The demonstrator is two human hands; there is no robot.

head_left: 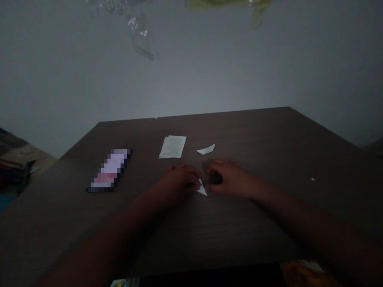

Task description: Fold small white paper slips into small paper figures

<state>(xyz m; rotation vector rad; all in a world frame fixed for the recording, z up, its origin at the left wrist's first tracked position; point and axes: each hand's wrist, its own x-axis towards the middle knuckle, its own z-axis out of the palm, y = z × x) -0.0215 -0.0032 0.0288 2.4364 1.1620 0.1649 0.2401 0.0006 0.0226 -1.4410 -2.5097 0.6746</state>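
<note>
While both hands rest low on the dark counter (269, 143), they meet over one small folded paper piece (202, 189).

Left hand (181, 180) curled, fingertips pressing the paper piece's left edge; right hand (229, 178) also curled, fingers bent down beside its right edge (actual pinch not discernible in dim light). Just beyond the hands lies a second folded paper bit (206, 150); left of that, a stack of paper slips (172, 146). Further left, a flat blurred-out object (110, 170).

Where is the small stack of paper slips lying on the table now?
In the head view, the stack of paper slips lies on the table, just beyond the left hand, left of a small folded paper piece.
</note>
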